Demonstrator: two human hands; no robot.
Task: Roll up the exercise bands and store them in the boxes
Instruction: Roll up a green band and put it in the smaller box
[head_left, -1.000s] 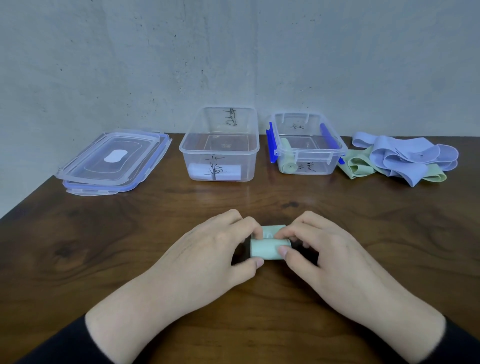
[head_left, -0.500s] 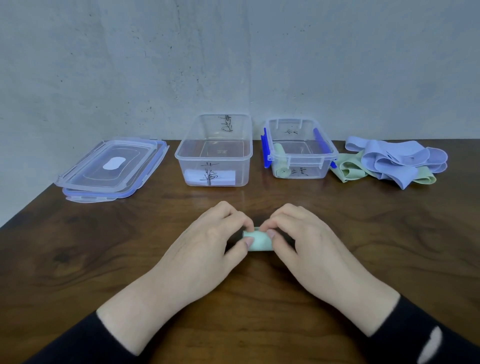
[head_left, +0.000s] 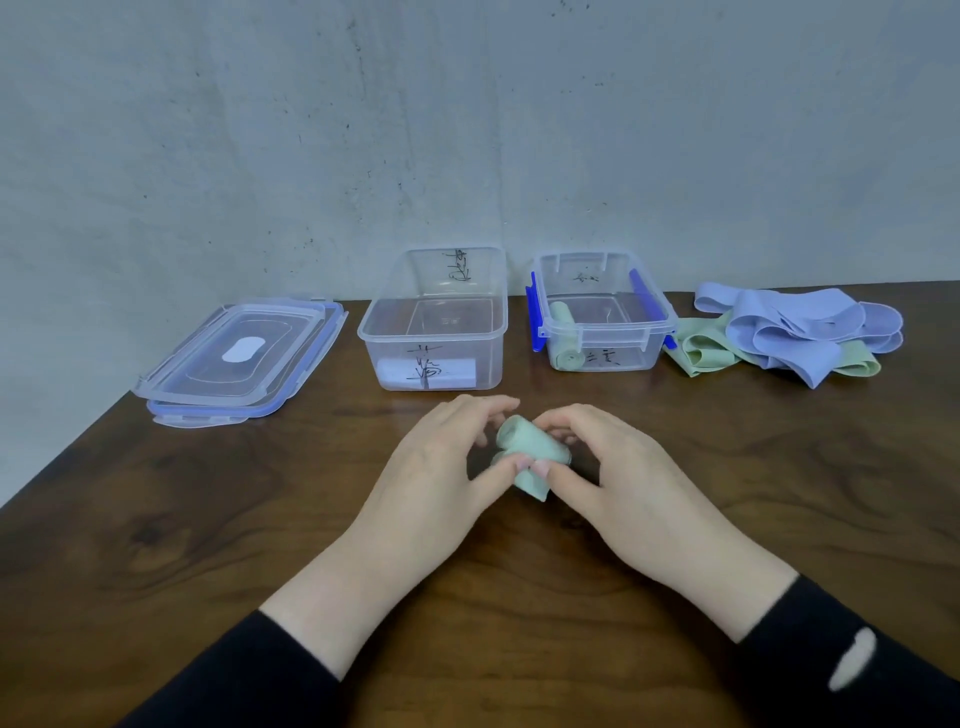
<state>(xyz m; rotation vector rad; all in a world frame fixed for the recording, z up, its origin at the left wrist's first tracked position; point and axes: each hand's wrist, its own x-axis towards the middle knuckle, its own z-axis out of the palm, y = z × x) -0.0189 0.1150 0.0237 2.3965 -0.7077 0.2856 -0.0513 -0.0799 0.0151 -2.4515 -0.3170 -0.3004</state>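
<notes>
Step in hand: a pale green band (head_left: 530, 457) is being finished into a roll, held just above the table (head_left: 156, 519), near the 2 boxes.
Left hand (head_left: 441, 467): fingers curled, the roll's left end is pinched.
Right hand (head_left: 618, 467): fingers curled, the right end is pinched.
Next move: judged to call for a firm grip so the roll stays wound, then placement in the right box (head_left: 602, 312) beside 1 green roll (head_left: 566, 338).
Hidden: the roll's underside and loose tail are covered by fingers; the box markings are illegible.
Waiting: a loose band pile (head_left: 795, 332) is left unrolled.

Green band (head_left: 531, 453) rolled, btwn hands
</notes>
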